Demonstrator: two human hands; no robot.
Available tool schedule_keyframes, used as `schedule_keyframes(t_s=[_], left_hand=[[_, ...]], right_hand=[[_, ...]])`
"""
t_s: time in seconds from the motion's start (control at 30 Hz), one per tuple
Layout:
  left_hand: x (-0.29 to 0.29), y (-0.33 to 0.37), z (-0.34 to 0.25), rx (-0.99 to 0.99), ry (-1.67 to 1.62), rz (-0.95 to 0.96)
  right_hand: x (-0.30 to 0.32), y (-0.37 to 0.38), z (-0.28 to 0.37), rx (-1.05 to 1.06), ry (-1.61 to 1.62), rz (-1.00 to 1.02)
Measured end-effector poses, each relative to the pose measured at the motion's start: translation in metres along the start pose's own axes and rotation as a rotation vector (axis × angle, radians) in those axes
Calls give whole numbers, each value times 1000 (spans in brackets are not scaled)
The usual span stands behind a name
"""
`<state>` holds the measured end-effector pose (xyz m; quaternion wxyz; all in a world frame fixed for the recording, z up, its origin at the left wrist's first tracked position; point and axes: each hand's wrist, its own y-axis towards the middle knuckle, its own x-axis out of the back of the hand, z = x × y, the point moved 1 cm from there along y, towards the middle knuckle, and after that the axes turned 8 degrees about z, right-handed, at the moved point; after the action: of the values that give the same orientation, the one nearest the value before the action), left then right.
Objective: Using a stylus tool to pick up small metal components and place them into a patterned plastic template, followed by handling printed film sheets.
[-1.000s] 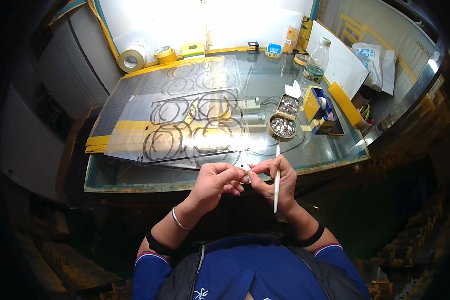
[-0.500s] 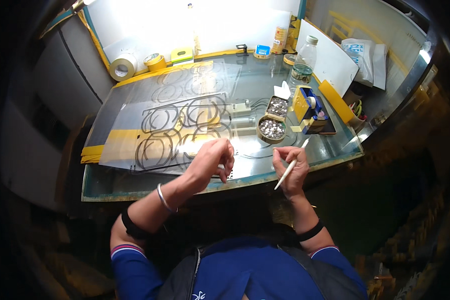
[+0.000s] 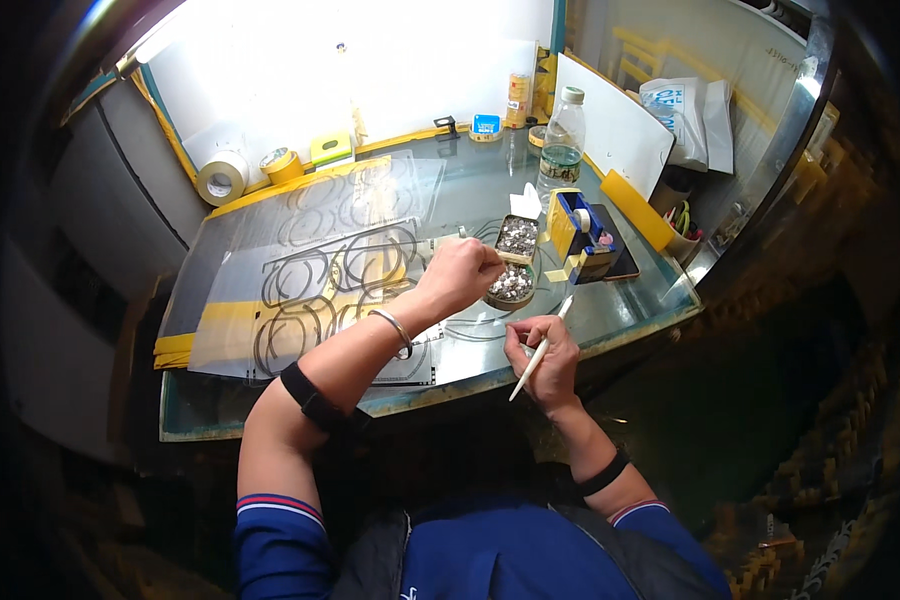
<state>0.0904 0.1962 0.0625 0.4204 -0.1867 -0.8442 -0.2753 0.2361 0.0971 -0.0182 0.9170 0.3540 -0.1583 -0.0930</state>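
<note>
The right hand [image 3: 548, 362] is gripping a slim white pen-shaped stick [image 3: 531, 367] near the glassy tabletop's [image 3: 630, 318] front edge
The left hand [image 3: 460, 275] is hovering, fingers bent, by a round metal tin [image 3: 515, 307] of small grey-white pieces [image 3: 513, 287], grip impossible to tell; the stick is probably handling light and stiff, best held mid-shaft

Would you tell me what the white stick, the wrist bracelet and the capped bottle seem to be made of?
White stick: probably plastic, judging by its smooth, even surface; painted wood is possible. Wrist bracelet: apparently polished silvery metal, given its bright highlights. Capped bottle: clear, glossy plastic or glass, as liquid shows through.
</note>
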Motion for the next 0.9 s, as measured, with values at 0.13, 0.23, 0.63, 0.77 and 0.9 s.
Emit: schedule_keyframes(t_s=[0.13, 0.23, 0.63, 0.77, 0.9], left_hand=[[-2, -1, 4, -122, 161, -17], [-2, 1, 1, -137, 242, -6], [16, -29, -15, -154, 287, -83], [30, -91, -31, -69, 349, -51], [18, -153, -28, 38, 440, -45]], right_hand=[[1, 1, 1, 85, -101, 33], [3, 2, 3, 119, -133, 24], [3, 4, 7, 154, -155, 10], [2, 0, 4, 137, -56, 15], [27, -6, 1, -11, 176, -117]])
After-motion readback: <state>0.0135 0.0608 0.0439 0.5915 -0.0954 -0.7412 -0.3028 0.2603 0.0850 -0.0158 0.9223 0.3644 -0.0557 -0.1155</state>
